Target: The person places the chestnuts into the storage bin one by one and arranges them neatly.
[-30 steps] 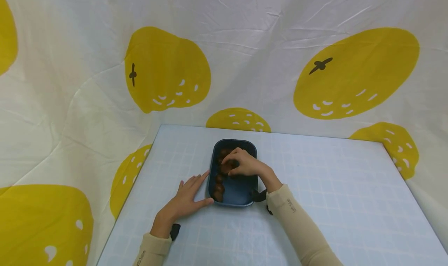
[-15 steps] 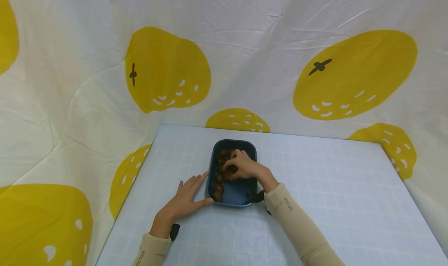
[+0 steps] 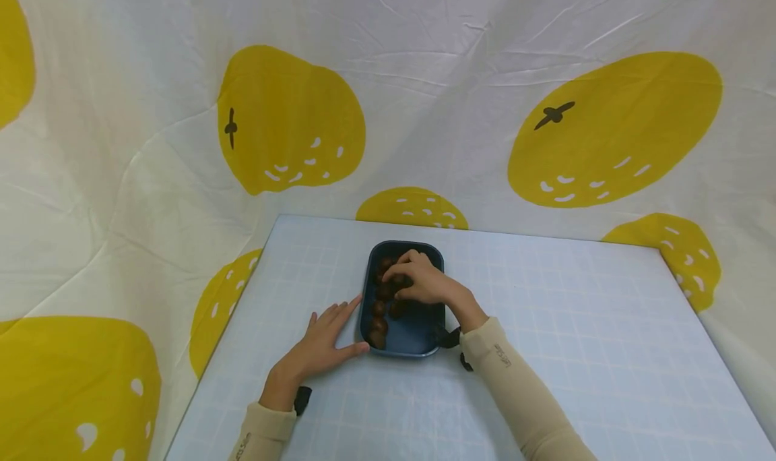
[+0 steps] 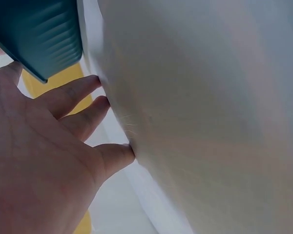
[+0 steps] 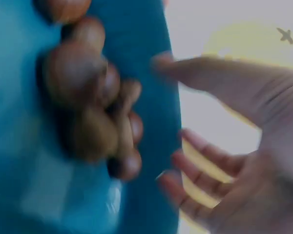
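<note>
A dark blue rectangular tray holds several round, brown, nut-like balls. They line its left side and far part; the right wrist view blurs them too much to tell their kind. My right hand hovers in the tray over the balls. In the right wrist view its thumb and fingers are spread apart with nothing between them. My left hand rests on the table, its fingers spread, with index fingertip and thumb at the tray's left wall. The left wrist view shows the tray's ribbed outer wall beyond the hand.
The tray stands on a table under a pale blue checked cover. Behind and to the left hangs a white cloth with large yellow fruit prints. A black strap is at the right wrist.
My right hand shifted toward me with a brown ball in its fingers, then let it go. It has since drawn back up and away from that ball. My left hand stayed put.
</note>
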A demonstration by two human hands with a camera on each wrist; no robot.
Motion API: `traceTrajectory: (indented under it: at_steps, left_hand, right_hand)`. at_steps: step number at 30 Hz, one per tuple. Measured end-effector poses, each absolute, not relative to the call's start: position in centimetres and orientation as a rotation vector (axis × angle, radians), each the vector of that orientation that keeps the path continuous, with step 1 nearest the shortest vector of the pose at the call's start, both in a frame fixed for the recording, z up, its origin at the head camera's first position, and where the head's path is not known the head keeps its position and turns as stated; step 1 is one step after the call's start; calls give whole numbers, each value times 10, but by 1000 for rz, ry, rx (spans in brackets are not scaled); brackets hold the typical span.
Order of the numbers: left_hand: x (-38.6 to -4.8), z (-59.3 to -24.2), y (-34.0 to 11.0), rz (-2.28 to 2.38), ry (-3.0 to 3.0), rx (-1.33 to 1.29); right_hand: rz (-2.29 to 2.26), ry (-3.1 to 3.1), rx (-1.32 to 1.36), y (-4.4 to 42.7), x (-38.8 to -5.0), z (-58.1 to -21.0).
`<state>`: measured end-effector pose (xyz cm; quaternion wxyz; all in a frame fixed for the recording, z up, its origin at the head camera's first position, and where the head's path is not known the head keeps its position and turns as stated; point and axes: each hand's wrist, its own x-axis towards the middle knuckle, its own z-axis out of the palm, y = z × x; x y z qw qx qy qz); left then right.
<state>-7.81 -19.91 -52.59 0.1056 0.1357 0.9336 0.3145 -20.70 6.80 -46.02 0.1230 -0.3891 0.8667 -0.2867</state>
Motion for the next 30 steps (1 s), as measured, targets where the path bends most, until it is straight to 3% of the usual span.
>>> traceTrajectory:
  at_steps: [8,15,30]
  left_hand:
    - [-80,-526,-199,932,2756,416]
    - [-78,-526,-199,940,2752,420]
    - [-78,-525,-199,931,2739,422]
  right_hand:
    - [-1257,2538,-1172,95,-195,-420]
    - [-1338,2570,-1101,126,-177,-406]
    - [-1332,2504,-989,192,-173,-435]
